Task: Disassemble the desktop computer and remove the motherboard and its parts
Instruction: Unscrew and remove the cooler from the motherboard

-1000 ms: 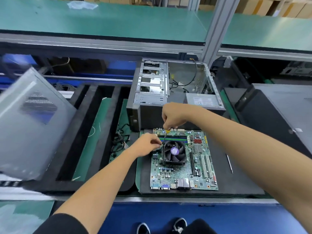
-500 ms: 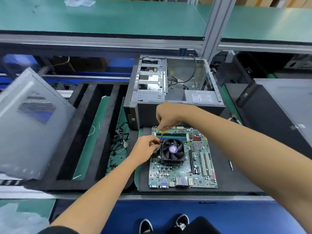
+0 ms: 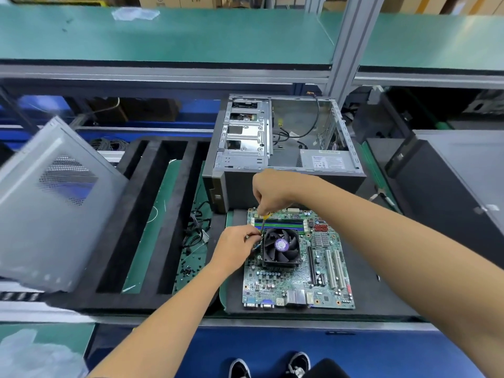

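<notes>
I see the motherboard (image 3: pixel 297 264) lying flat on a black mat (image 3: pixel 381 296) at the near middle of the counter (image 3: pixel 272 320), its row of ports facing the near edge. A black cooling fan (image 3: pixel 281 248) sits on its far left part, with green and blue memory sticks (image 3: pixel 279 224) just beyond it. My right hand (image 3: pixel 272 190) hovers over the far left corner of the board, fingers curled tight around the yellow handle of a screwdriver (image 3: pixel 264 222) whose shaft points down to the fan's far left corner. My left hand (image 3: pixel 234 248) lies against the left edge of the board, its fingertips pinching thin wires (image 3: pixel 256 241) right beside the fan. Just beyond the board stands the open computer case (image 3: pixel 283 148), a metal drive cage in its left half, loose black cables in the middle and a grey power supply (image 3: pixel 327 160) at its near right. To the left of the mat lies a black foam tray (image 3: pixel 174 222) with long slots, green showing through them, and a tangle of black cables (image 3: pixel 197 227) plus small dark screws (image 3: pixel 189 268) on the green strip next to the mat. Further left a grey side panel (image 3: pixel 51 208) with a mesh vent leans tilted. A dark case (image 3: pixel 450 186) lies at the far right. Above everything runs a green shelf (image 3: pixel 163 36), held by a grey post (image 3: pixel 351 47). My shoes (image 3: pixel 268 365) show at the bottom.
</notes>
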### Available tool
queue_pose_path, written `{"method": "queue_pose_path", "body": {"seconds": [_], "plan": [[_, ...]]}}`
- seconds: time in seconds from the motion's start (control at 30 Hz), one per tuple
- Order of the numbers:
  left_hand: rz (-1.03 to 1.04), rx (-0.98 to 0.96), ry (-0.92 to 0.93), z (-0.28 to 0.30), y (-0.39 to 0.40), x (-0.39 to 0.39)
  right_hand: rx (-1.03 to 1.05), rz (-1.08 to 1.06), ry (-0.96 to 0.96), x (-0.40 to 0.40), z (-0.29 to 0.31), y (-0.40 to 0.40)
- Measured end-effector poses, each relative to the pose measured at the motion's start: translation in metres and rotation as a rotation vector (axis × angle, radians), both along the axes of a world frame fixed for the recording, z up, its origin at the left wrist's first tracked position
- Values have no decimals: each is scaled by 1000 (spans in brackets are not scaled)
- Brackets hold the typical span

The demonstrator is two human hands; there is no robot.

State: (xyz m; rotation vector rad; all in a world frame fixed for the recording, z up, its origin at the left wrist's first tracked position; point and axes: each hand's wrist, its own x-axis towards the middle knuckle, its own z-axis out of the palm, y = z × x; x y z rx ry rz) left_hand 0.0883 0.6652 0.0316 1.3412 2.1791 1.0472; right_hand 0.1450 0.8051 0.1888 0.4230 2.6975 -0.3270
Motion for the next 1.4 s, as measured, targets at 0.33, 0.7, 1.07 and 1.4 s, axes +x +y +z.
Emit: {"method": "queue_pose_path", "body": {"seconds": [0.33, 0.7, 1.07, 1.4], "plan": [[48, 25, 11, -3, 0, 4, -28, 7, 2, 0, -3, 4], [51, 18, -9, -3, 1, 3, 88, 245, -61, -3, 2, -8], [73, 75, -86, -7, -1, 5, -55, -108, -227, -12, 8, -16], [55, 79, -83, -7, -3, 4, 17, -21, -318, -14, 10, -20]]}}
